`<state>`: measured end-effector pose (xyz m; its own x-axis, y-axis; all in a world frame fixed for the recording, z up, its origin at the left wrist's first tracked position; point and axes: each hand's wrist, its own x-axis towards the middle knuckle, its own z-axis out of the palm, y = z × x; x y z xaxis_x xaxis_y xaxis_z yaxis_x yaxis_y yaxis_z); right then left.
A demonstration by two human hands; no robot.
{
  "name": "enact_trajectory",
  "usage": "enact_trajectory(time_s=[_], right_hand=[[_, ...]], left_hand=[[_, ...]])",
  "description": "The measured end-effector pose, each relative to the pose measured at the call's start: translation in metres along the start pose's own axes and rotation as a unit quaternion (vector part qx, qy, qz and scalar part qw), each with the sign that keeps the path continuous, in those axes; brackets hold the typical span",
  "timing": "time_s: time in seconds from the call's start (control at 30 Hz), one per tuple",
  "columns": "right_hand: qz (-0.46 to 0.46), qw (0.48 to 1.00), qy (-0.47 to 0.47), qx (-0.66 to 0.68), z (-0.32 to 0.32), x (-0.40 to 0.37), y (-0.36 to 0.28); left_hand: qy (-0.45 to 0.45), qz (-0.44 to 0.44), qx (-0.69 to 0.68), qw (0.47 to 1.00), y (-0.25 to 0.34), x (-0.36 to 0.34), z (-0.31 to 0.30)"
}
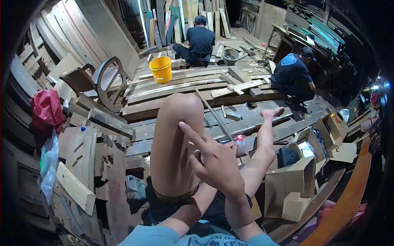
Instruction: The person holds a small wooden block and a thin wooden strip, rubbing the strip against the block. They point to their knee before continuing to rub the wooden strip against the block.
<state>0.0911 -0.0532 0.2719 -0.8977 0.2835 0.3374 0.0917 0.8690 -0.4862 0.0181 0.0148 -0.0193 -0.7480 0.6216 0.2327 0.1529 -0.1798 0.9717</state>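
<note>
My right hand (217,164) reaches across my body, its index finger stretched out with the tip at the inner side of my raised left knee (179,108). Nothing shows in its grasp, and the thumb stands apart from the index finger. My left forearm (191,211) runs inward from the sleeve and passes behind the right wrist, which hides the left hand. Just beyond the right hand is a clear bottle (241,142) with a red label, overlapped by the fingers in this view. My other leg (259,158) lies stretched out to the right.
Planks (176,84) cover the floor ahead, with a yellow bucket (160,69) on them. Two people, one (200,41) at the back and one (293,74) at right, sit or crouch. Cardboard boxes (289,184) stand right; wood pieces (76,186) and a red bag (47,110) are left.
</note>
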Motion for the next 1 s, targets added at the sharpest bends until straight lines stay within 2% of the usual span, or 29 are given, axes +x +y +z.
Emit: enact_trajectory(time_s=[0.03, 0.33, 0.47, 0.53, 0.6, 0.8, 0.9, 0.97, 1.0], right_hand=[[0.04, 0.999, 0.0, 0.005, 0.0, 0.0, -0.003], [0.053, 0.998, 0.026, 0.018, -0.002, 0.011, -0.005], [0.088, 0.996, 0.018, 0.025, -0.009, 0.017, -0.005], [0.042, 0.995, 0.041, 0.078, -0.007, 0.016, -0.004], [0.022, 0.997, 0.037, 0.065, -0.008, 0.016, -0.004], [0.006, 0.996, 0.043, 0.072, 0.0, 0.015, 0.0], [0.007, 0.997, 0.041, 0.068, -0.002, 0.013, -0.001], [0.003, 0.997, 0.046, 0.069, 0.0, 0.013, 0.001], [0.004, 0.996, 0.047, 0.07, 0.0, 0.013, 0.001]], left_hand=[[0.0, 0.0, 0.001, 1.0, 0.0, 0.0, 0.001], [0.0, 0.002, -0.001, 1.0, 0.002, -0.001, 0.005], [-0.004, 0.005, 0.003, 1.0, 0.002, -0.001, 0.013], [-0.01, 0.005, 0.004, 1.0, 0.002, -0.001, 0.02], [-0.013, 0.01, 0.001, 1.0, 0.007, 0.002, 0.028], [-0.054, 0.009, -0.031, 0.998, -0.002, 0.006, 0.033], [-0.04, 0.05, -0.004, 0.998, -0.015, 0.007, 0.031], [-0.111, -0.032, -0.047, 0.992, -0.036, 0.008, 0.026], [-0.112, -0.033, -0.047, 0.992, -0.047, 0.009, 0.029]])
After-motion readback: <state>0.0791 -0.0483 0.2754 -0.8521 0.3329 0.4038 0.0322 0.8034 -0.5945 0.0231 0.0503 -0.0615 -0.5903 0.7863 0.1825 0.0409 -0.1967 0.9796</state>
